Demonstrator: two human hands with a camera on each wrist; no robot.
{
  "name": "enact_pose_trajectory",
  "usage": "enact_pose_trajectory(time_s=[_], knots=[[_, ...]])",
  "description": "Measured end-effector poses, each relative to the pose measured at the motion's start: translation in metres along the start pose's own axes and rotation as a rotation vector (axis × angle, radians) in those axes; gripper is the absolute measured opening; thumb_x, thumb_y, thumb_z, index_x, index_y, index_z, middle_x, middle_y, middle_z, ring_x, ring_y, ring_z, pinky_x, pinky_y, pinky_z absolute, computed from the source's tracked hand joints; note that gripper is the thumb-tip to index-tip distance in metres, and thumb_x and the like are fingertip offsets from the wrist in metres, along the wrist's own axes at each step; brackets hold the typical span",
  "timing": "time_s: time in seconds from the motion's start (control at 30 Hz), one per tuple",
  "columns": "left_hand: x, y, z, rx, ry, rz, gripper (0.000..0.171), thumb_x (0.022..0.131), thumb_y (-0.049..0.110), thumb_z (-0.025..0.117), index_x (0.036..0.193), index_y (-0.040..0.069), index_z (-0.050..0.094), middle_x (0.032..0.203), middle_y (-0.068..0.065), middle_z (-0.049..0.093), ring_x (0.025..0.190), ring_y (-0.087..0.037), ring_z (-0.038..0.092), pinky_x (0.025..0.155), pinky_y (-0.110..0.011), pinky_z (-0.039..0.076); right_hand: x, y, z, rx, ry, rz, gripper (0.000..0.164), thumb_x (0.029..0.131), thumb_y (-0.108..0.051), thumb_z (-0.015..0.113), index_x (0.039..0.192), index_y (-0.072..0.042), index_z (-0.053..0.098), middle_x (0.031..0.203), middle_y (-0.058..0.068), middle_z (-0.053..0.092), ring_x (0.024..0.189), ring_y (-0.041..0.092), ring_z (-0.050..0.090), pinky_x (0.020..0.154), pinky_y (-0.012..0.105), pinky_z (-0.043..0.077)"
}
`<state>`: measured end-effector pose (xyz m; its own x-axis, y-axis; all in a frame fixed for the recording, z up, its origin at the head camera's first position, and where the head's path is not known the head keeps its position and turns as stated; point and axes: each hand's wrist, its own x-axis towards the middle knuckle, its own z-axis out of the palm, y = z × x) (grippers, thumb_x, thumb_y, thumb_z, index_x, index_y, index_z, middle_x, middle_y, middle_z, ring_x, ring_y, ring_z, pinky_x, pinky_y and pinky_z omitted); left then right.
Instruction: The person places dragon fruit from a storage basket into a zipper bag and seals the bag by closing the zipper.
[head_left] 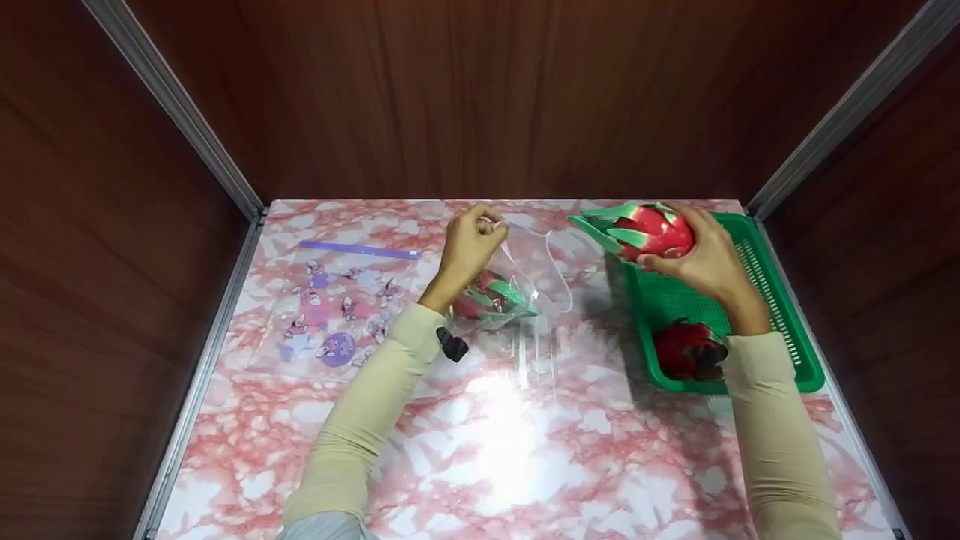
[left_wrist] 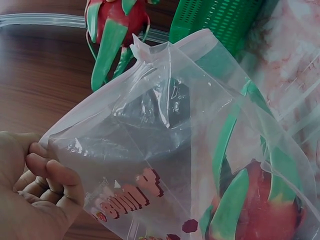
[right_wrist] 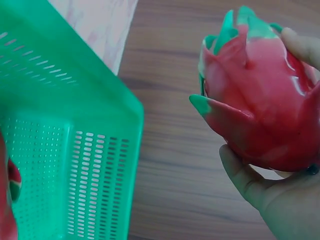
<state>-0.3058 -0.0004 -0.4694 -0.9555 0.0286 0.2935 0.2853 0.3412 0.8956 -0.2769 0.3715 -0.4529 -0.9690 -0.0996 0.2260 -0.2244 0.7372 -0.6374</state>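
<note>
My left hand (head_left: 474, 244) pinches the rim of a clear plastic zip bag (left_wrist: 145, 125), whose mouth gapes toward the right. Inside that bag lies a dragon fruit (left_wrist: 260, 205), red with green leaf tips. Up and to the right, my right hand (head_left: 705, 259) grips another dragon fruit (right_wrist: 265, 95), its green tips pointing left toward the bag. This fruit hangs above the far left rim of a green plastic basket (head_left: 641, 330), apart from the bag. A third dragon fruit (head_left: 686, 351) sits in the basket's near end, partly covered by the right wrist.
Flat on the table (head_left: 420, 465) at the left lies another clear bag (head_left: 330, 307) with a purple zip strip and cartoon prints. Dark wood-look panels (head_left: 480, 97) close off the back and both sides. Light glares off the tabletop near the middle.
</note>
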Motion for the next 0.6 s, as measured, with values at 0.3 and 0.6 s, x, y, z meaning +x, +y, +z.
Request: enact_pose_trajectory(time_s=[0.3, 0.6], knots=[[0.002, 0.002, 0.002, 0.028, -0.024, -0.010, 0.015, 0.095, 0.009, 0.074, 0.103, -0.002, 0.079, 0.060, 0.010, 0.050, 0.057, -0.003, 0.044, 0.052, -0.016, 0.033, -0.006, -0.010, 0.003, 0.018, 0.003, -0.041, 0.088, 0.083, -0.042, 0.092, 0.158, -0.022, 0.050, 0.154, 0.018, 0.052, 0.137, 0.042, 0.047, 0.105, 0.073, 0.052], [0.003, 0.005, 0.002, 0.014, -0.051, -0.054, 0.020, 0.097, 0.013, 0.070, 0.107, -0.001, 0.081, 0.062, 0.009, 0.061, 0.057, -0.003, 0.058, 0.050, -0.016, 0.038, -0.010, -0.017, 0.006, 0.035, 0.001, -0.089, 0.088, 0.083, -0.037, 0.093, 0.158, -0.020, 0.050, 0.156, 0.018, 0.051, 0.138, 0.041, 0.047, 0.104, 0.073, 0.053]])
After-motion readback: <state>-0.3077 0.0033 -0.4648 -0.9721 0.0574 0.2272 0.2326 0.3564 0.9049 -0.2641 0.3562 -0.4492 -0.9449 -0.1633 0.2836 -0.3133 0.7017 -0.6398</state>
